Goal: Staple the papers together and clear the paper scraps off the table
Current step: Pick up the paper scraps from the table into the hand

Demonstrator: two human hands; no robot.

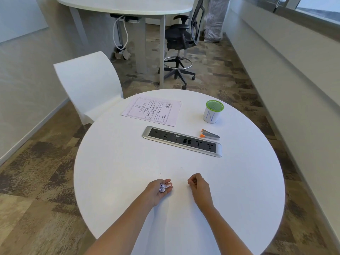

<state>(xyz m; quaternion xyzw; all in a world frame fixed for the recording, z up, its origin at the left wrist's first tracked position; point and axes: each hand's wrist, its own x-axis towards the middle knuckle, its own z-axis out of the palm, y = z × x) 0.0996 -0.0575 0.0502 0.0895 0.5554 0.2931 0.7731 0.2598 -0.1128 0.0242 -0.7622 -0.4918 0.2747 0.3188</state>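
Observation:
My left hand [161,190] lies palm up on the round white table [119,162] near its front. A small crumpled wad of paper scraps [162,187] rests in the cupped palm, and the fingers are relaxed. My right hand [197,184] is just to the right, its fingers curled in with the thumb against the fingertips; I see nothing between them. The printed papers [152,111] lie flat at the far left of the table. An orange and grey stapler [209,134] lies at the right, beyond the socket strip. Two tiny bits [160,174] lie on the table just past my hands.
A silver and black socket strip [182,141] is set across the table's middle. A green-rimmed white cup [212,111] marked N stands at the far right. A white chair [88,83] is behind the table at the left, and a black office chair [179,43] stands further back.

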